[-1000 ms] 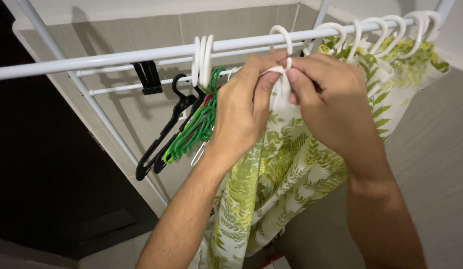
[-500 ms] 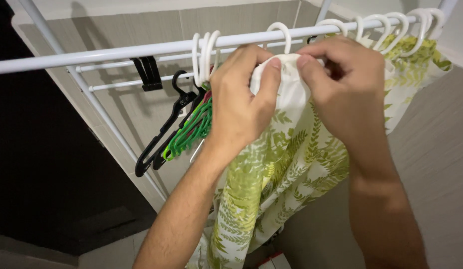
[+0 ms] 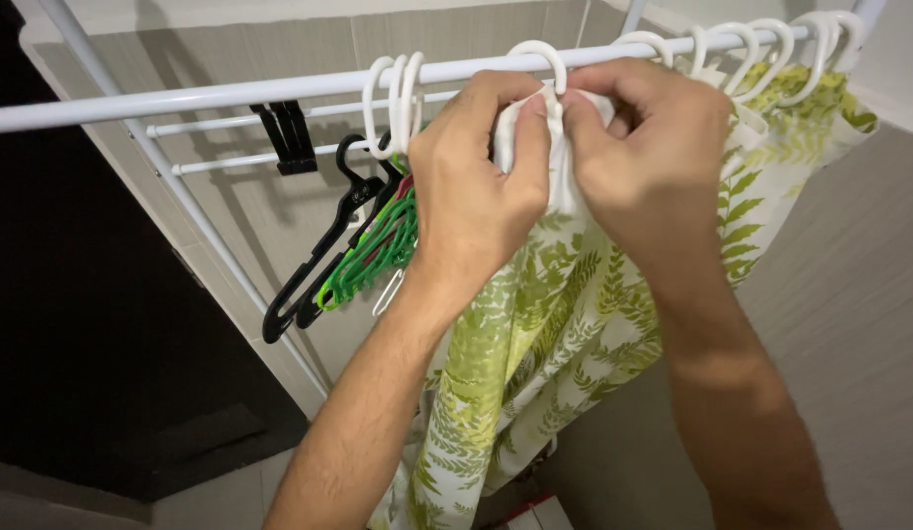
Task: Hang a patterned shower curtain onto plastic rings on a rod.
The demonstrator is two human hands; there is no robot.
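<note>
1. Head view: the left hand (image 3: 481, 186) pinches the white top hem of the leaf-patterned curtain (image 3: 535, 334), just under the white rod (image 3: 211, 95).
2. Close beside it, the right hand (image 3: 653, 157) grips the same hem, its fingertips meeting the left thumb at a white ring (image 3: 538, 59) hooked over the rod.
3. More white rings (image 3: 771, 54) carry the curtain along the rod toward its right end.
4. Three bare rings (image 3: 393, 103) hang left of the hands.
5. Below them, black and green hangers (image 3: 353, 245) dangle from a thinner rail.
6. A black clip (image 3: 288, 135) sits on that rail.

Bare forearms; no sleeves, rings, watch
</note>
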